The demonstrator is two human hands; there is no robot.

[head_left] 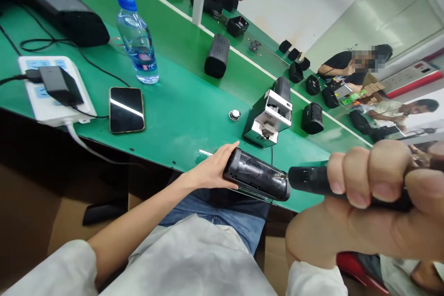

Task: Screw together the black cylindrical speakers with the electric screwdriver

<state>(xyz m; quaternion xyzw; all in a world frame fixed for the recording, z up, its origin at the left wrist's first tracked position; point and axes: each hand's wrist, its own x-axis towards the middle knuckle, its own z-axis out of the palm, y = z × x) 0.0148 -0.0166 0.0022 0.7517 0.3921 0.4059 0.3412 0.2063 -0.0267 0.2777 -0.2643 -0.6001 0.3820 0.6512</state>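
Observation:
My left hand (213, 169) is wrapped round the left end of a black cylindrical speaker housing (258, 175), which lies tilted at the table's front edge. A perforated metal part shows in its long opening. Close to the camera, my right hand (374, 185) grips a black electric screwdriver (310, 180). Its thin bit points left over the right end of the housing; whether the tip touches a screw is too small to tell. Beyond the housing stands a white and black screw feeder (268, 120), with a small round metal piece (234, 114) to its left.
The green table (180, 106) bears a phone (126, 110), a water bottle (138, 44), a white power strip (57, 90) with cables and a large black speaker (65, 9). More black housings (217, 55) stand farther back. Other people sit across at right.

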